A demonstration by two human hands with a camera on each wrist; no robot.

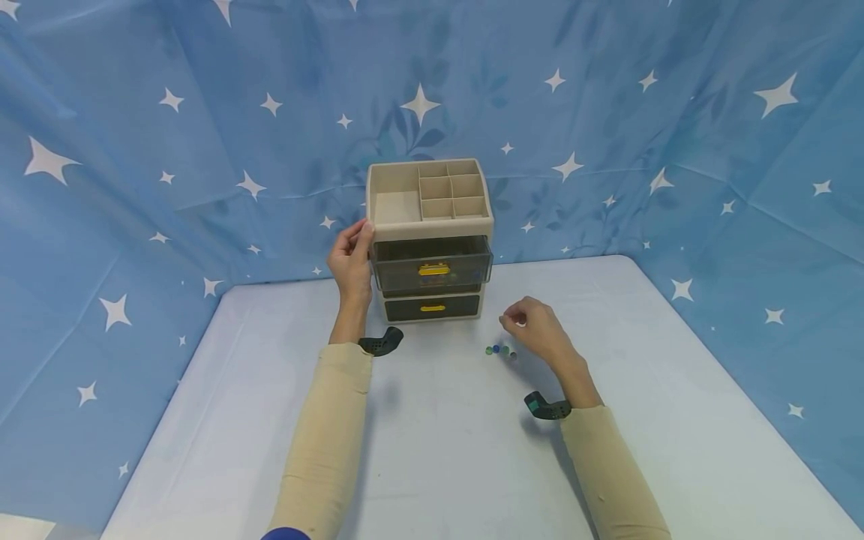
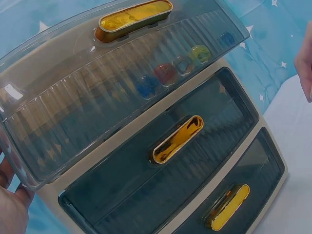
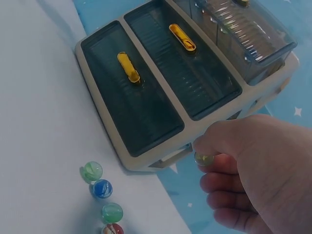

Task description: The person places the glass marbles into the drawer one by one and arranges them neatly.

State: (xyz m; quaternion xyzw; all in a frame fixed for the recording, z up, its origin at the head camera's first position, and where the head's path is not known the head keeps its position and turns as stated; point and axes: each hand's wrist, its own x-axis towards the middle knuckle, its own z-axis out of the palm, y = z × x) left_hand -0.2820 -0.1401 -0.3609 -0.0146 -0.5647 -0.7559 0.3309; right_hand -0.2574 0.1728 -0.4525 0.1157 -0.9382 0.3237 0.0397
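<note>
One organizer (image 1: 432, 230), three drawers (image 2: 122, 170), four tabletop marbles (image 3: 103, 188), two hands (image 1: 352, 270) (image 1: 538, 330) show.

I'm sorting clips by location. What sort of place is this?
Probably a makeshift filming booth indoors: a blue star-print cloth hangs behind and beside a white table, and the person wears small black devices at both wrists. The room beyond is hidden.

A white table (image 1: 439, 450) is carrying the things. Toward its twelve o'clock, a beige drawer box (image 1: 432, 232) is standing upright. Between four and five o'clock from this box, four glass marbles are lying close together in a row: one green (image 3: 93, 170), one blue (image 3: 102, 188), another green (image 3: 112, 213), one red-and-white (image 3: 113, 229).
</note>
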